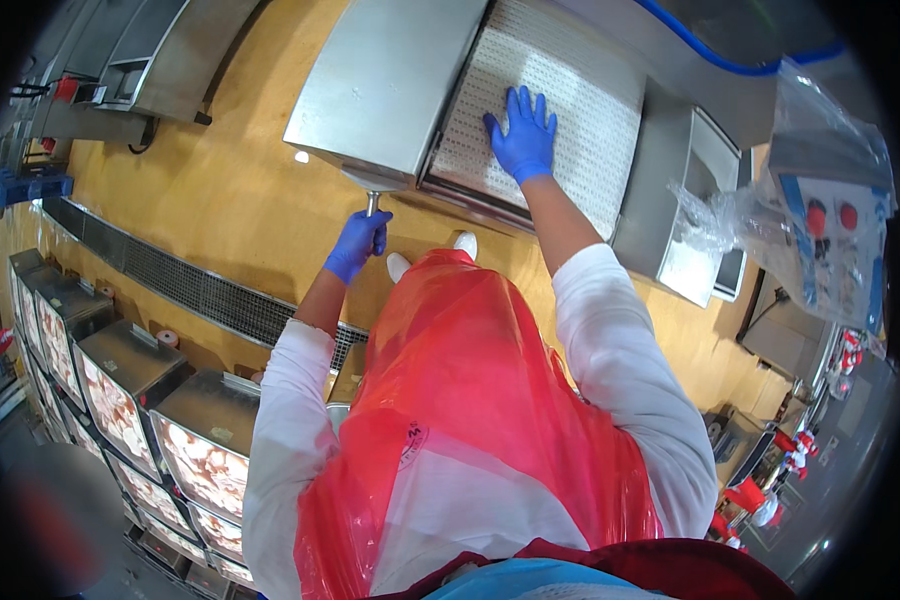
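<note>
Fingers spread, my right hand (524, 138) in a blue glove lies flat on a white, patterned conveyor belt (580, 100) of a metal machine. The belt carries nothing else that I can make out. My left hand (358, 243), also gloved in blue, is closed around a short metal handle (373, 203) below the corner of the machine's steel cover (380, 90). That cover stands left of the belt. My fingers and the glove hide the handle's lower part.
Right of the belt are a steel chute (660, 190) and a control panel with red buttons (832, 220) wrapped in clear plastic. Stacked metal bins of pale meat pieces (120, 400) stand lower left, beside a floor drain grate (180, 280). Several people (760, 500) are far right.
</note>
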Demonstrator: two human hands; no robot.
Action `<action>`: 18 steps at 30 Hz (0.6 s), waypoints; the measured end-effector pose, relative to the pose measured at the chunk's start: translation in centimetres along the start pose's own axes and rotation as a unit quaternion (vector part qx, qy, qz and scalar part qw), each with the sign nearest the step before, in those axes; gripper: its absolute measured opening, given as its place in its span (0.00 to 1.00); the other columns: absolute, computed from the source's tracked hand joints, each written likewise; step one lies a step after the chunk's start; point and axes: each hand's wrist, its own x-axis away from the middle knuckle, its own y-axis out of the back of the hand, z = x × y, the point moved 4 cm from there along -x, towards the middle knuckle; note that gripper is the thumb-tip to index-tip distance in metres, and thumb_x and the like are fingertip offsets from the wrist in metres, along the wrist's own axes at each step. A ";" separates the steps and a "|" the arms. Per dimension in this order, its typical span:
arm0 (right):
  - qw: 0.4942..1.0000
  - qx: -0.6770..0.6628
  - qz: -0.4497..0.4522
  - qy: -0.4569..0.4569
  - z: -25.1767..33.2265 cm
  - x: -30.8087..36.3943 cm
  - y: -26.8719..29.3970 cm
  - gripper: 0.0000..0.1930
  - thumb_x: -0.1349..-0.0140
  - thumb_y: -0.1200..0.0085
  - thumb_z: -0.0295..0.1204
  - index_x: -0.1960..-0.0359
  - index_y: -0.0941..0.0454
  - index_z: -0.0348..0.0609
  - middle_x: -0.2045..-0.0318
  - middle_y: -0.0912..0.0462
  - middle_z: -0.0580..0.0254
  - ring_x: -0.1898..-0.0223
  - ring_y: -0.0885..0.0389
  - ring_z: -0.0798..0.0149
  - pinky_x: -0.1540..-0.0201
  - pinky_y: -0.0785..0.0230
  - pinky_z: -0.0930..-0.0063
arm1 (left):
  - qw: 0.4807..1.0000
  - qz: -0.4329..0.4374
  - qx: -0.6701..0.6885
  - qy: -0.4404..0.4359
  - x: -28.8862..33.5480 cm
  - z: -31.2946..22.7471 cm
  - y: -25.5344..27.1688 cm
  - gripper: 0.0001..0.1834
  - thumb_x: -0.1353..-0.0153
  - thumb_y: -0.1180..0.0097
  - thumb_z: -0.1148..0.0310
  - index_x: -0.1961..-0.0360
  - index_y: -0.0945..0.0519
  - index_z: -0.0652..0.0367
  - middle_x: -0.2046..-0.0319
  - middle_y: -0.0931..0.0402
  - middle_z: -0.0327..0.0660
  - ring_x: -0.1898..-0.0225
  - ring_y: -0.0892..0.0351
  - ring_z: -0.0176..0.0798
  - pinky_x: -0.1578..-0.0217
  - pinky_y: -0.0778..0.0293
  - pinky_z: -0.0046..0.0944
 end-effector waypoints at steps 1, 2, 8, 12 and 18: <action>1.000 -0.008 -0.003 0.011 -0.2 -0.5 0.2 0.42 0.27 0.61 0.62 0.20 0.46 0.52 0.19 0.49 0.56 0.19 0.57 0.45 0.20 0.66 0.41 | 0.998 -0.007 -0.050 -0.027 -0.1 -0.6 0.2 0.10 0.36 0.38 0.66 0.69 0.27 0.56 0.81 0.32 0.36 0.84 0.33 0.36 0.81 0.34 0.38; 0.999 -0.027 0.010 0.025 -0.5 0.3 0.2 0.42 0.28 0.61 0.63 0.20 0.46 0.51 0.19 0.49 0.56 0.19 0.57 0.45 0.20 0.66 0.41 | 0.974 -0.104 -0.151 -0.129 0.4 -1.3 0.3 0.10 0.37 0.37 0.65 0.67 0.26 0.57 0.78 0.30 0.39 0.80 0.29 0.39 0.76 0.32 0.40; 0.997 0.047 0.055 -0.008 -5.2 9.6 1.4 0.45 0.30 0.60 0.67 0.19 0.50 0.56 0.19 0.52 0.53 0.19 0.60 0.40 0.22 0.66 0.35 | 0.689 -0.162 -0.462 -0.535 4.7 -3.8 -10.9 0.22 0.38 0.36 0.64 0.47 0.24 0.64 0.48 0.24 0.54 0.45 0.26 0.56 0.42 0.31 0.55; 0.995 0.049 0.057 -0.063 -5.2 8.7 1.5 0.43 0.29 0.59 0.64 0.19 0.51 0.57 0.19 0.53 0.50 0.19 0.62 0.38 0.23 0.66 0.33 | 0.633 -0.081 -0.560 -0.528 -2.9 -6.8 -20.3 0.30 0.31 0.46 0.57 0.32 0.29 0.61 0.31 0.32 0.51 0.27 0.38 0.55 0.29 0.40 0.54; 0.995 0.065 0.055 -0.052 -6.2 7.0 1.5 0.40 0.29 0.56 0.58 0.19 0.47 0.57 0.19 0.51 0.51 0.20 0.58 0.37 0.24 0.65 0.29 | 0.597 -0.067 -0.629 -0.493 -7.8 -7.9 -23.4 0.33 0.28 0.55 0.53 0.26 0.33 0.56 0.23 0.43 0.48 0.21 0.50 0.56 0.25 0.53 0.61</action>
